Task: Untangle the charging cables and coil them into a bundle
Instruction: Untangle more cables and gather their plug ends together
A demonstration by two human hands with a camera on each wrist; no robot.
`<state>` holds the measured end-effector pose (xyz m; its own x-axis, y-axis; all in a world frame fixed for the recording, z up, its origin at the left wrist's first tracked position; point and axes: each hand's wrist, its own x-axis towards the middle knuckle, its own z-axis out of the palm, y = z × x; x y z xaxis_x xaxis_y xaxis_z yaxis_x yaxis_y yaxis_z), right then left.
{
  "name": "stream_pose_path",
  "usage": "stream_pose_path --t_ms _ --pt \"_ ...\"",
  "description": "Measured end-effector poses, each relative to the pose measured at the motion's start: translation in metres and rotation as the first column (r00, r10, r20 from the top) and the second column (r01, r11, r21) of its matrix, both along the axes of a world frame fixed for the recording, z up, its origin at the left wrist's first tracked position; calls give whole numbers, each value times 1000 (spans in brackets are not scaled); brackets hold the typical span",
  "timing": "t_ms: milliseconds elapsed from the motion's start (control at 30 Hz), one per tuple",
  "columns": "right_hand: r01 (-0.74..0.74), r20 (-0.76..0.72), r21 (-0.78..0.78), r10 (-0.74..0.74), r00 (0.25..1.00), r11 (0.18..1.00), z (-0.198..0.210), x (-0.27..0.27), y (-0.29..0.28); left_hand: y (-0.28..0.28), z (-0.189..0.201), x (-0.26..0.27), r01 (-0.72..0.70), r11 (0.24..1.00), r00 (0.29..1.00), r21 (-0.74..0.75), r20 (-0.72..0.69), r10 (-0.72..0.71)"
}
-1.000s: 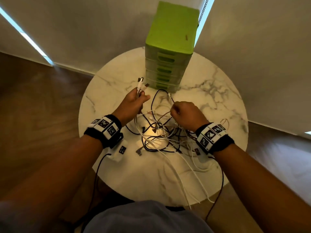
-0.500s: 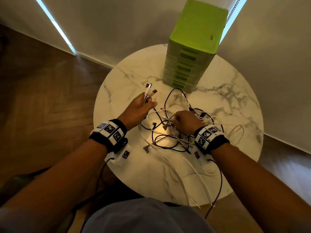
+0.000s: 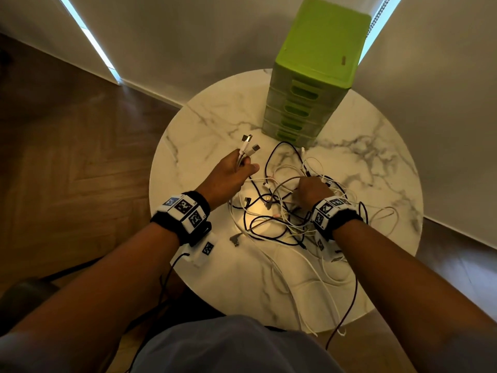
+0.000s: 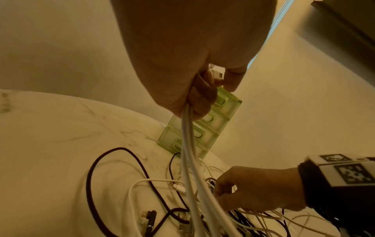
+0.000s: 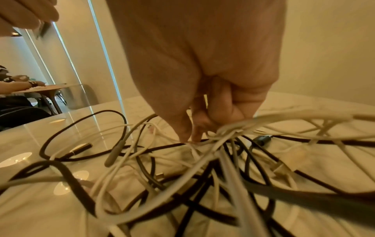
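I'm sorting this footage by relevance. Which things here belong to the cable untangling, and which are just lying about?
Part of the job:
- left hand, gripping gathered white cable ends
- right hand, fingers picking into the tangle
- tangled black and white cables on the marble table

Lying about:
- green drawer unit, standing at the table's far edge, untouched

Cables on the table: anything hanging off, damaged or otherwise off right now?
Yes. Several white cables and a dark cable from the tangle trail over the near edge of the marble table and hang below it, so they could snag. No damage shows.
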<state>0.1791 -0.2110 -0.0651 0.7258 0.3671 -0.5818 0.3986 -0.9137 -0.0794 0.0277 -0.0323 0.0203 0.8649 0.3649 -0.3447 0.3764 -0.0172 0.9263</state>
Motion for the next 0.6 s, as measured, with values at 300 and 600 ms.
stream_pose_path --t_ms 300,600 --pt "-107 -122 68 114 986 992 25 4 -10 -4 -5 16 42 999 999 -26 10 -42" --pt "-44 -101 462 102 990 886 111 -11 -35 -19 -2 38 109 992 993 -67 53 -105"
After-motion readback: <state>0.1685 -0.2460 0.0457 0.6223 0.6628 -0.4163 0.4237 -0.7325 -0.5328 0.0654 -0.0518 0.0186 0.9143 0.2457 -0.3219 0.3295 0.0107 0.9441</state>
